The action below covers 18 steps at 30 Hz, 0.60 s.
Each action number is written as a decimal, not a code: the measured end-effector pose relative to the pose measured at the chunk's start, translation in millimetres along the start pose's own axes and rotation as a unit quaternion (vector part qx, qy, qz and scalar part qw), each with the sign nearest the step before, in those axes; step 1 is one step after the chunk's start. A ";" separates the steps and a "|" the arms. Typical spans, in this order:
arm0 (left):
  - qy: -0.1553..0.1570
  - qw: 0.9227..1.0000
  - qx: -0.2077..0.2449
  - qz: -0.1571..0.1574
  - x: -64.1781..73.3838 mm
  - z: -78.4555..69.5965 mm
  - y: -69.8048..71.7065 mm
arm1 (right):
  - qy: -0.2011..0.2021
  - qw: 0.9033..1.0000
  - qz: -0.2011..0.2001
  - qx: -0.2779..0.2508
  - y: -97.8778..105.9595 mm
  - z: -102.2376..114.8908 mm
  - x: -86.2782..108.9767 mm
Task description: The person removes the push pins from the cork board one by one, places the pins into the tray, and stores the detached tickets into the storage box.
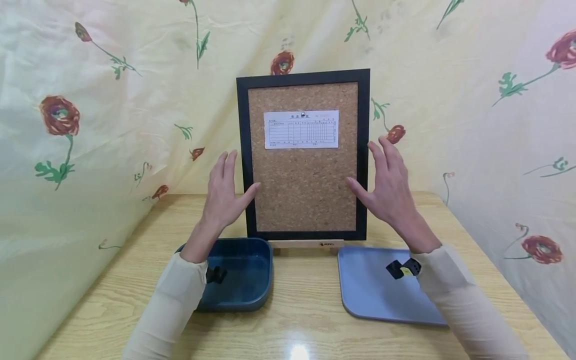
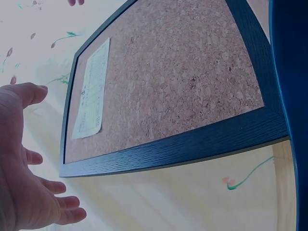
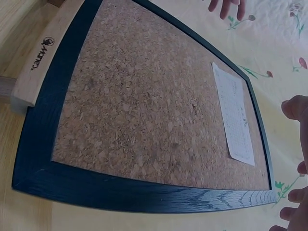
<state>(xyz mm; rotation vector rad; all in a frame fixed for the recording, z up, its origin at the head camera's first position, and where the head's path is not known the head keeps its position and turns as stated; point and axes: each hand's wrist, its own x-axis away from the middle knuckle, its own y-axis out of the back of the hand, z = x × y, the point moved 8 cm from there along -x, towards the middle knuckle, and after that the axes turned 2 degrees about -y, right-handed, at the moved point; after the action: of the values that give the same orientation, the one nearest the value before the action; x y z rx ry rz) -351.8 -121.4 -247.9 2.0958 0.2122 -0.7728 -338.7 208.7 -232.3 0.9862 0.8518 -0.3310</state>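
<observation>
A cork board (image 1: 306, 195) in a black frame stands upright on a small wooden stand (image 1: 306, 244). One printed paper form (image 1: 301, 135) is fixed to its upper part by a small pin (image 1: 303, 114) at the top edge. My left hand (image 1: 224, 192) is raised at the board's left side, fingers straight and thumb spread, holding nothing. On the other side my right hand (image 1: 388, 187) is raised the same way, also without anything in it. In the head view both thumbs overlap the frame; whether either hand touches it I cannot tell.
A dark blue tray (image 1: 238, 275) with raised walls sits below my left forearm. Under my right forearm lies a flat light blue tray (image 1: 373, 290). Both stand on a wooden table (image 1: 297, 305). Flowered cloth (image 1: 148, 100) hangs behind and at the sides.
</observation>
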 end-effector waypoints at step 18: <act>0.002 1.000 0.003 -0.011 -18.7 -2.3 -1.3 | -0.001 1.000 0.002 -0.009 -8.3 7.5 -17.0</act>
<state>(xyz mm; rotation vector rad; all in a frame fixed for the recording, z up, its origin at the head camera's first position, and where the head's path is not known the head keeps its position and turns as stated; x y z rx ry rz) -366.1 -116.5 -236.6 2.1038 0.2367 -0.7826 -351.0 195.9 -222.3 0.9705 0.8494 -0.3217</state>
